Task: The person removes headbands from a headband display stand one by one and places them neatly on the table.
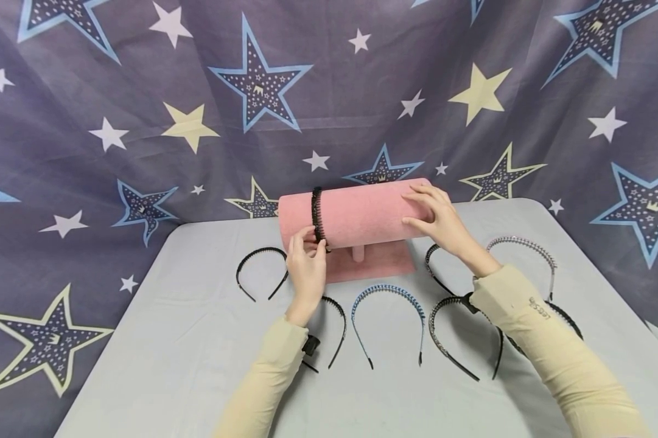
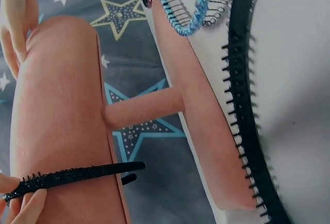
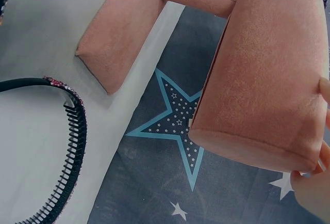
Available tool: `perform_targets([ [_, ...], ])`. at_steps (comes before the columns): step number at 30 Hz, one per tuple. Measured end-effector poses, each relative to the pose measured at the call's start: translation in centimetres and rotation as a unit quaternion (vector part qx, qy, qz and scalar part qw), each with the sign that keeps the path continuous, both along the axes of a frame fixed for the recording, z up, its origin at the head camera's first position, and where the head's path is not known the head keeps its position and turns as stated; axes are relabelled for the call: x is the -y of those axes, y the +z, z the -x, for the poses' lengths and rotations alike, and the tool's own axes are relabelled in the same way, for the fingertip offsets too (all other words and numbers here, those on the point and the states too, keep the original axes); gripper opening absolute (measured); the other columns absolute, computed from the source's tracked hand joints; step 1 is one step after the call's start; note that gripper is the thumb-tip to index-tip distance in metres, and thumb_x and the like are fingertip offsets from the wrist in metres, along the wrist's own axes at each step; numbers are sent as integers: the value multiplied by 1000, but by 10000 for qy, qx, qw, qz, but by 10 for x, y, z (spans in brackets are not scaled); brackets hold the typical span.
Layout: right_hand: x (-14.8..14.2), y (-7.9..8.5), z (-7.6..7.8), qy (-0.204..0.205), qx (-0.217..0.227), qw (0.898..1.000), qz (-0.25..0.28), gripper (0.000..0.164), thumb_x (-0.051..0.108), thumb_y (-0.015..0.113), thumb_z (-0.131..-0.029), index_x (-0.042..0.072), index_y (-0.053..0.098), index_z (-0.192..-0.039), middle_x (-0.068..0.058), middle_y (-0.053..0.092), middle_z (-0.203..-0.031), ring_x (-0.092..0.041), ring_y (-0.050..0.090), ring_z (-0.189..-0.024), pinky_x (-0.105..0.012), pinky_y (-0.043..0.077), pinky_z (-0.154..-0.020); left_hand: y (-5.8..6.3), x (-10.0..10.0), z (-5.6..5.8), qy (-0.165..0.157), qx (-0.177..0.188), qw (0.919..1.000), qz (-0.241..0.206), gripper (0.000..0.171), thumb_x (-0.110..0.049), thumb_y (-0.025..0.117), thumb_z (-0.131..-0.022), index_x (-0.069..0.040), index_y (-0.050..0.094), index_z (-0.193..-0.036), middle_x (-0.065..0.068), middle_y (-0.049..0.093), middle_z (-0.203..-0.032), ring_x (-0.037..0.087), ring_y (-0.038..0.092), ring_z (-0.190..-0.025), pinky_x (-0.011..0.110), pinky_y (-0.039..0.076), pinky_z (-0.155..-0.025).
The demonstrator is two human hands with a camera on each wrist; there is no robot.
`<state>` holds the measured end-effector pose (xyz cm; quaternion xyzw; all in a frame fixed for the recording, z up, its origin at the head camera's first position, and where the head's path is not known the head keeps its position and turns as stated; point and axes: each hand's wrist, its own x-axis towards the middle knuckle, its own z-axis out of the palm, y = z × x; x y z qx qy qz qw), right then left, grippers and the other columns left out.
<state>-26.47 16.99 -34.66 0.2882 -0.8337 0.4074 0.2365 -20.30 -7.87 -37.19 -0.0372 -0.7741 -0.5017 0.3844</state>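
Note:
A pink padded cylinder (image 1: 372, 213) lies sideways on a short post above a pink base (image 1: 380, 266). Around its left part sits a black toothed headband (image 1: 317, 216). My left hand (image 1: 305, 267) pinches that headband at its front, between thumb and fingers. In the left wrist view the headband's (image 2: 82, 175) tapered ends stick out past the cylinder's underside. My right hand (image 1: 442, 222) holds the cylinder's right end, fingers over the top and thumb on the front. Only part of the right hand (image 3: 313, 193) shows in the right wrist view, beside the cylinder's end.
On the pale tablecloth (image 1: 170, 340) lie several headbands. A blue one (image 1: 388, 288) is front centre, a black one (image 1: 252, 255) at left, another black one (image 1: 342, 316) partly behind my left forearm. More, including a pinkish one (image 1: 526, 243), lie around my right forearm. Starry cloth (image 1: 329, 91) hangs behind.

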Motion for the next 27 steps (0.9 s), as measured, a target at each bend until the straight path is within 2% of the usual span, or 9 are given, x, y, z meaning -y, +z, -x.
perform_targets([
  [12,0,1,-1,-8,8,10000,35,47,7,73,-69,3,59,-113,-17,45,-128,-33,31,-121,-47,22,-103,-1,17,-3,120,-5,9999,87,25,3,61,-77,1,56,-102,15,54,-87,21,58,-74,25,53,-65],
  [27,0,1,-1,-7,-10,10000,49,46,7,73,-69,3,59,-113,-16,45,-128,-33,31,-121,-46,22,-104,-2,37,-6,382,-156,9991,135,25,4,61,-77,2,56,-102,17,54,-87,24,55,-74,31,54,-62],
])
